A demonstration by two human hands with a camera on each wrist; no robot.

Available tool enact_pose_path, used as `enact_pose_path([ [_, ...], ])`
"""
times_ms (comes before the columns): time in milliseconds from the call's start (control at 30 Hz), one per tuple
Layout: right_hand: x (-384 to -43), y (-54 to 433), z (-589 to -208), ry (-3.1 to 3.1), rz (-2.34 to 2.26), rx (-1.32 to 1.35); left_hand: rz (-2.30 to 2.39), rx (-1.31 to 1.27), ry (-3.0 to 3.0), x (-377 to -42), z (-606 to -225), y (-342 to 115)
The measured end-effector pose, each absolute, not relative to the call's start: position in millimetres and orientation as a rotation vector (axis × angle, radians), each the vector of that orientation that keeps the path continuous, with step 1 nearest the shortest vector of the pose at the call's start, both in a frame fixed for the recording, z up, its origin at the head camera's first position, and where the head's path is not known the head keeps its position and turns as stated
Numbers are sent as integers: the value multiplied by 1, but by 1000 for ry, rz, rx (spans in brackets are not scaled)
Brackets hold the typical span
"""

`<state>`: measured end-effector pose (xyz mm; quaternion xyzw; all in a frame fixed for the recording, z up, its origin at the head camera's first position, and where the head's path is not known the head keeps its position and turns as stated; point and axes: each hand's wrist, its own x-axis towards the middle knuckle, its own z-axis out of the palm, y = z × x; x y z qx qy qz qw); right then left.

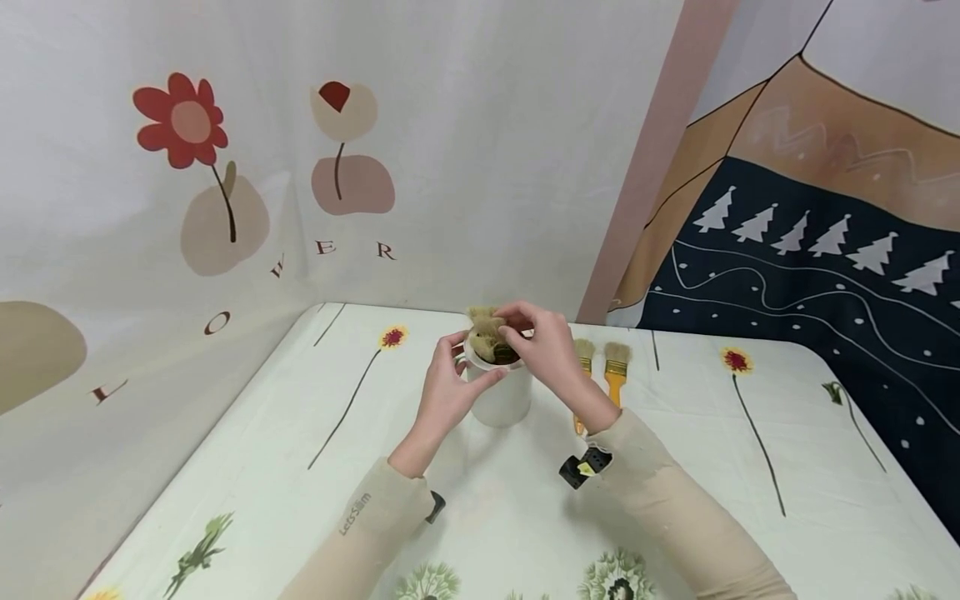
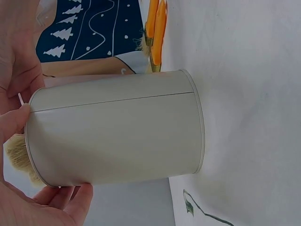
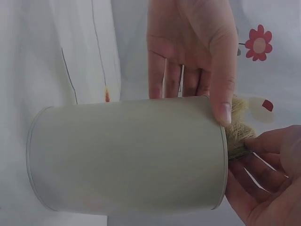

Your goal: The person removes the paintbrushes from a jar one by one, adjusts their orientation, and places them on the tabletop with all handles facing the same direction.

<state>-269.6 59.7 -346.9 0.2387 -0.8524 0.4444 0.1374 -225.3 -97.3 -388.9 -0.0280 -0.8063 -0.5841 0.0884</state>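
A pale cylindrical can stands upright on the table, with several paintbrushes in it, bristles up. My left hand grips the can near its rim, thumb on the near side and fingers round the far left. At the can's mouth, my right hand pinches the tan bristles of a brush between thumb and fingers. The right wrist view shows the bristles just past the rim, against my right fingertips. The can's wall hides the handles inside.
Two paintbrushes with orange handles, one at the right and one partly behind my right wrist, lie right of the can. A white cloth with printed flowers covers the table. Printed curtains hang behind it.
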Motion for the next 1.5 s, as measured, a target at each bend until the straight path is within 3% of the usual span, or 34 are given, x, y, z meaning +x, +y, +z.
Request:
enact_pose_path([
  [1500, -270, 101, -286, -2040, 1786, 563, -1752, -12, -2411, -228, -387, -95],
])
